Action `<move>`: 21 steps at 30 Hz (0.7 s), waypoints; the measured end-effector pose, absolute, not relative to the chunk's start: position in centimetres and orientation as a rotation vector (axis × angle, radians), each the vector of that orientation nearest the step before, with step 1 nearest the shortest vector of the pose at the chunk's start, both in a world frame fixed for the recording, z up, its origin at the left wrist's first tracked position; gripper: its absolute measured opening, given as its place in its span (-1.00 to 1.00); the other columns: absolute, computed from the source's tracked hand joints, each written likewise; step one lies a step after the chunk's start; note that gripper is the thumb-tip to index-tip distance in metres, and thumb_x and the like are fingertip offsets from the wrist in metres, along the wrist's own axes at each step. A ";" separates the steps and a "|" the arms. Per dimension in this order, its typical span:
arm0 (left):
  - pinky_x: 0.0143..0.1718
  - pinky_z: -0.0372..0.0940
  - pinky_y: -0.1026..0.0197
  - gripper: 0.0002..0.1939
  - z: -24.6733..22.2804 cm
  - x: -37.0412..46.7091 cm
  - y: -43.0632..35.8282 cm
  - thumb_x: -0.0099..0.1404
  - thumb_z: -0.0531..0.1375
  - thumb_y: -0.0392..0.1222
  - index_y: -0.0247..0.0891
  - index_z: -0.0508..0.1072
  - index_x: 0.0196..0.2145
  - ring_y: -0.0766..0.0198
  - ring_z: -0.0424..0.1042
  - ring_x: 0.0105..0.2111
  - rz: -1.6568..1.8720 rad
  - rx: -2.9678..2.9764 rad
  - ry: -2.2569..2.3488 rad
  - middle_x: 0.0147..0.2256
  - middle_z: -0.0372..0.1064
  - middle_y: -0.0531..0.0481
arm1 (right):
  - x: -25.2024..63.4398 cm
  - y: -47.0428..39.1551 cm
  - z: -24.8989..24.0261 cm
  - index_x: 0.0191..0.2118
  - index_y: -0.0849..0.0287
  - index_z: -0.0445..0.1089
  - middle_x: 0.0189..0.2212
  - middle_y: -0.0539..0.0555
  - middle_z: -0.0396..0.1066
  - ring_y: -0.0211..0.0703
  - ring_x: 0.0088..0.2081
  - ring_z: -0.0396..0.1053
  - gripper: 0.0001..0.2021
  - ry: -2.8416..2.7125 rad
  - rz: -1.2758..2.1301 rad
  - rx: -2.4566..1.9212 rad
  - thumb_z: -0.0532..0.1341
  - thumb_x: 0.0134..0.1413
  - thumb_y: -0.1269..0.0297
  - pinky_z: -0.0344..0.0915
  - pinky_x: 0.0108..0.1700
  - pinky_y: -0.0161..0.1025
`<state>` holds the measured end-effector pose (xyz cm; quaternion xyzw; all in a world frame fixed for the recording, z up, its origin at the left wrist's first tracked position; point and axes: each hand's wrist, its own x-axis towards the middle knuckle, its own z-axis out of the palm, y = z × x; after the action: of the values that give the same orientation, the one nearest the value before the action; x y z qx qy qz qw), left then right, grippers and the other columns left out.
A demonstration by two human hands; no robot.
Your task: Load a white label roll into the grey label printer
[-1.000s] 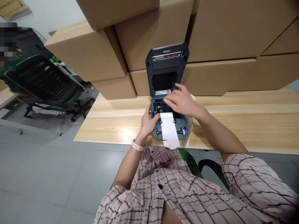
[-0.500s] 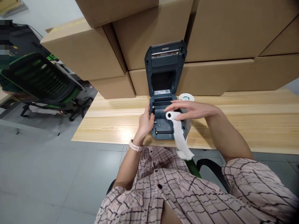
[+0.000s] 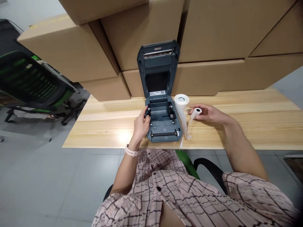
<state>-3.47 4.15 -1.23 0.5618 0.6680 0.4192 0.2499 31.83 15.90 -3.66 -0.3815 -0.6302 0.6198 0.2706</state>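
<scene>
Your left hand (image 3: 141, 126) clamped on the open printer (image 3: 163, 125), near the front edge of the desk (image 3: 99, 130), right hand (image 3: 211, 114) pinching a small roll (image 3: 194, 113).

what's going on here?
A person at a wooden table has a label printer with its lid raised. The left grip holds the printer's left edge. The right grip has a small paper roll off to the printer's right, its loose strip trailing down; can't tell if the roll touches the table. A larger white roll sits between it and the printer. Cardboard boxes are stacked behind.
</scene>
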 end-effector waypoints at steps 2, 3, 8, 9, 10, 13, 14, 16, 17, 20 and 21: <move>0.14 0.38 -0.04 -0.42 -1.3 -3.4 4.1 0.42 0.04 -0.25 -0.24 0.37 0.37 0.02 0.56 0.06 1.146 1.523 1.814 0.00 0.63 -0.18 | 32.1 16.1 -3.8 0.16 0.03 0.49 0.14 0.22 0.56 0.16 0.17 0.51 -0.31 -1.782 1.649 -1.039 0.59 -0.12 0.03 0.47 0.21 0.17; 0.15 0.38 -0.05 -0.42 -1.3 -3.4 4.1 0.42 0.05 -0.25 -0.24 0.37 0.37 0.02 0.56 0.07 1.150 1.519 1.813 0.02 0.63 -0.19 | 32.5 16.2 -3.6 0.21 -0.02 0.47 0.23 0.21 0.50 0.19 0.25 0.46 -0.29 -1.803 1.640 -1.022 0.57 -0.08 0.03 0.45 0.25 0.20; 0.25 0.33 -0.14 -0.34 -1.2 -3.4 4.1 0.41 0.05 -0.29 -0.18 0.25 0.44 -0.02 0.52 0.17 1.164 1.523 1.798 0.19 0.54 -0.19 | 33.0 18.1 -1.2 0.39 -0.33 0.24 0.45 0.02 0.26 0.21 0.49 0.15 -0.19 -1.792 1.522 -1.035 0.51 0.04 0.03 0.20 0.45 0.34; 0.26 0.32 -0.16 -0.32 -1.2 -3.4 4.2 0.40 0.05 -0.29 -0.17 0.22 0.46 -0.03 0.52 0.18 1.160 1.524 1.796 0.21 0.52 -0.18 | 32.4 18.9 -0.8 0.40 -0.32 0.22 0.47 0.04 0.23 0.24 0.50 0.13 -0.14 -1.833 1.512 -1.061 0.53 0.00 0.04 0.18 0.46 0.36; 0.26 0.32 -0.18 -0.30 -1.2 -3.4 4.3 0.40 0.05 -0.30 -0.17 0.19 0.47 -0.03 0.52 0.17 1.152 1.524 1.796 0.23 0.51 -0.19 | 31.4 19.7 -0.5 0.41 -0.27 0.23 0.47 0.06 0.22 0.26 0.50 0.13 -0.10 -1.897 1.504 -1.076 0.55 -0.05 0.06 0.16 0.46 0.36; 0.22 0.34 -0.19 -0.27 -1.5 -3.4 4.4 0.42 0.03 -0.29 -0.19 0.09 0.51 -0.03 0.55 0.11 1.136 1.505 1.802 0.22 0.52 -0.21 | 27.7 21.8 0.1 0.30 -0.04 0.37 0.36 0.17 0.38 0.34 0.40 0.26 -0.09 -2.083 1.453 -1.096 0.61 -0.26 0.10 0.19 0.45 0.31; 0.20 0.35 -0.18 -0.27 -1.5 -3.3 4.4 0.43 0.02 -0.28 -0.20 0.07 0.52 -0.03 0.55 0.09 1.137 1.498 1.809 0.20 0.53 -0.22 | 26.6 22.3 0.1 0.23 0.02 0.43 0.27 0.19 0.46 0.34 0.34 0.34 -0.12 -2.110 1.436 -1.111 0.62 -0.33 0.11 0.22 0.42 0.31; 0.19 0.35 -0.15 -0.28 -1.6 -3.1 4.3 0.44 0.02 -0.26 -0.20 0.08 0.51 -0.01 0.56 0.07 1.144 1.486 1.830 0.19 0.54 -0.22 | 25.2 22.9 0.1 0.07 0.09 0.50 0.08 0.18 0.58 0.32 0.19 0.46 -0.20 -2.072 1.427 -1.133 0.64 -0.46 0.13 0.30 0.35 0.29; 0.18 0.36 -0.14 -0.29 -1.5 -3.1 4.3 0.44 0.03 -0.26 -0.19 0.09 0.51 0.00 0.56 0.06 1.143 1.483 1.841 0.18 0.54 -0.21 | 25.0 23.0 0.1 0.01 0.11 0.52 0.00 0.17 0.60 0.30 0.13 0.49 -0.22 -2.005 1.431 -1.118 0.65 -0.51 0.14 0.34 0.31 0.26; 0.14 0.37 -0.11 -0.30 -1.3 -2.9 4.1 0.42 0.05 -0.27 -0.17 0.15 0.49 0.00 0.59 0.01 1.115 1.482 1.877 0.14 0.58 -0.20 | 25.9 22.4 0.5 -0.02 0.05 0.51 -0.05 0.14 0.62 0.26 0.07 0.51 -0.21 -1.770 1.424 -0.981 0.63 -0.55 0.02 0.41 0.21 0.14; 0.13 0.37 -0.10 -0.30 -1.2 -2.9 4.1 0.42 0.06 -0.27 -0.17 0.17 0.48 -0.01 0.59 0.00 1.106 1.483 1.887 0.12 0.58 -0.20 | 26.3 21.9 0.9 0.01 0.01 0.49 -0.01 0.14 0.62 0.25 0.08 0.50 -0.21 -1.713 1.424 -0.927 0.59 -0.48 -0.09 0.43 0.17 0.11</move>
<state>-2.88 4.12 -1.21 0.5438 0.6919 0.4057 0.2470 26.31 21.88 0.95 -0.3592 -0.6633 0.5514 0.3563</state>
